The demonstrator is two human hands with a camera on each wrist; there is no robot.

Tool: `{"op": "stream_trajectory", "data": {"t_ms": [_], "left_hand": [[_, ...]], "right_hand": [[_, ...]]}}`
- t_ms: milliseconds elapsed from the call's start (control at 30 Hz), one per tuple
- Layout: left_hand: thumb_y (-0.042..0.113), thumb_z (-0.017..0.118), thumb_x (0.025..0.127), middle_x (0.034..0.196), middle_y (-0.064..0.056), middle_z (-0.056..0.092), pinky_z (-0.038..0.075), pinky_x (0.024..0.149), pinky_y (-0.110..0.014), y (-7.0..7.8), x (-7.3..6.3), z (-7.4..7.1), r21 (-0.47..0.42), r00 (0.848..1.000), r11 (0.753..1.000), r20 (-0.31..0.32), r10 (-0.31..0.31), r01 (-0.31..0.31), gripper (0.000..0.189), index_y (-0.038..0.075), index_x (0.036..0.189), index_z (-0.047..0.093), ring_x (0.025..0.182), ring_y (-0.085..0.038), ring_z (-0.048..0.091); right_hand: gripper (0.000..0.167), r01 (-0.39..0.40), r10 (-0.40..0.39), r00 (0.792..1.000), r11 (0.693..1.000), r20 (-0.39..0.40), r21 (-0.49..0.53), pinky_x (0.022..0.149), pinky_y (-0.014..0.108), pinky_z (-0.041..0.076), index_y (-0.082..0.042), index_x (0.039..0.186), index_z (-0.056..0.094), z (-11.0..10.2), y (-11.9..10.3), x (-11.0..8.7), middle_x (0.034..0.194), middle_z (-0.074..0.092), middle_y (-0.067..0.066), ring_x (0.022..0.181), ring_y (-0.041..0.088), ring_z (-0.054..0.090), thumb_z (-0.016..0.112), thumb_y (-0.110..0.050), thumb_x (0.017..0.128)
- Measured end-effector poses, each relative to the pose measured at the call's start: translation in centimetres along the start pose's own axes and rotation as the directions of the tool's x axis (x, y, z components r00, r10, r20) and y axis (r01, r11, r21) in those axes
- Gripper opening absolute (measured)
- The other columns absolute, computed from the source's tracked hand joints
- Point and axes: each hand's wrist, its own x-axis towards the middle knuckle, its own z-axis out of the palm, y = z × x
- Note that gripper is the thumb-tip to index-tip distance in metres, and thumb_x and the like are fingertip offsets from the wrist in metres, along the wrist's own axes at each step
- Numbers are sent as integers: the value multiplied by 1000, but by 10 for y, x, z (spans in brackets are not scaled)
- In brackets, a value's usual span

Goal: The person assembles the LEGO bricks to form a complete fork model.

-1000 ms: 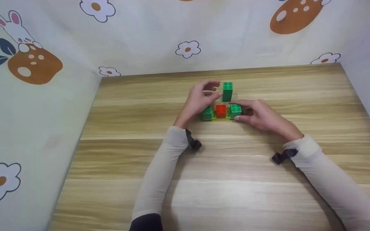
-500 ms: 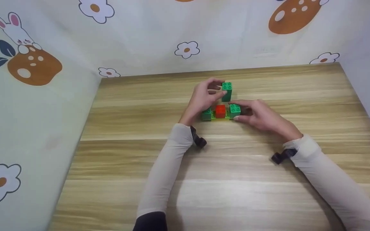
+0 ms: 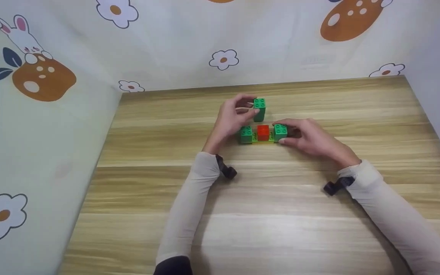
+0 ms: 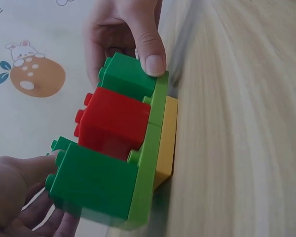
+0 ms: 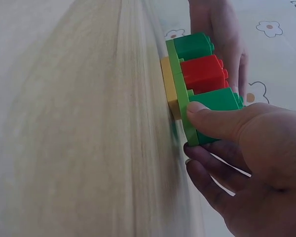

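My left hand (image 3: 228,116) pinches a tall green toy block (image 3: 260,115) between thumb and fingers, behind the row of blocks. Whether its base touches the table cannot be told. That row has a light green plate (image 4: 147,160) on top of a yellow block (image 4: 166,140). On the plate sit a left green block (image 3: 246,134), a red block (image 3: 263,133) in the middle and a right green block (image 3: 280,132), with studs showing between them. My right hand (image 3: 307,135) grips the row's right end, thumb in front at the plate (image 5: 176,64) and green block (image 5: 214,100).
The blocks stand on a wood-grain table (image 3: 273,221), toward its far edge. A patterned wall covering (image 3: 174,49) rises behind the table and along its left side. Each sleeve carries a black wrist mount (image 3: 227,172).
My left hand has moved right to the tall green block, taken hold of it and shifted it left, behind the red block. The right hand stays at the row's right end.
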Motion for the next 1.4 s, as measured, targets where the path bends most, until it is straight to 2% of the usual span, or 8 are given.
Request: {"op": "stream_trajectory", "data": {"t_ms": [167,367,600,767,967,1233,1300,1400], "left_hand": [[12,83,96,133,-12,74,60,108,-32,-8,-5,-11,-36,1000,999,-31,3,-5,41,9,136,71,121,-25,71],[10,85,94,129,-12,76,61,105,-31,-17,-9,-18,-53,998,998,-53,18,-21,41,7,133,73,116,-23,73],[12,85,95,127,-8,77,62,104,-32,-19,-16,-20,-62,998,997,-49,35,-38,40,8,133,73,113,-19,73],[10,84,95,128,-9,76,63,103,-33,-21,-20,-19,-78,998,996,-47,44,-48,39,7,132,74,112,-20,74],[-5,77,96,125,-13,77,63,102,-36,-23,-27,-17,-95,997,993,-29,68,-70,37,5,132,74,111,-23,75],[-19,68,91,131,-13,75,63,104,-37,-23,-37,-14,-76,998,995,-12,59,-60,47,4,132,74,115,-21,72],[-22,65,89,131,-15,75,62,104,-36,-22,-40,-13,-72,998,996,-2,56,-56,50,2,133,72,117,-23,72],[-19,69,88,130,-17,75,62,104,-34,-21,-44,-9,-58,998,997,19,56,-55,50,0,135,70,120,-24,72]], "right_hand": [[51,-8,8,1000,1000,-2,-6,102,48,63,-20,144,69,-3,1,-1,128,78,5,112,22,75,84,-14,96],[49,-17,17,1000,1000,-5,10,104,46,62,-20,140,71,-6,1,-2,126,79,4,114,21,75,85,-11,94],[45,-46,48,998,998,-37,45,107,46,61,-13,135,72,-13,-8,-2,122,79,9,116,27,75,86,-7,92],[44,-58,61,996,997,-58,51,108,37,60,-10,135,71,-19,-15,-5,124,78,10,119,28,74,84,-6,93],[46,-2,8,995,998,-100,61,102,17,58,-7,136,70,-24,-18,-7,126,77,10,116,26,75,85,-7,93],[45,36,-22,991,994,-131,105,104,19,58,-7,136,70,-28,-26,-10,127,76,8,113,11,73,85,-8,94],[45,46,-29,989,992,-143,119,104,17,58,-6,136,70,-29,-30,-11,127,75,8,112,10,73,85,-9,94],[44,64,-39,984,988,-172,142,103,15,57,-5,135,70,-31,-34,-12,127,75,8,111,11,73,85,-9,94]]}}
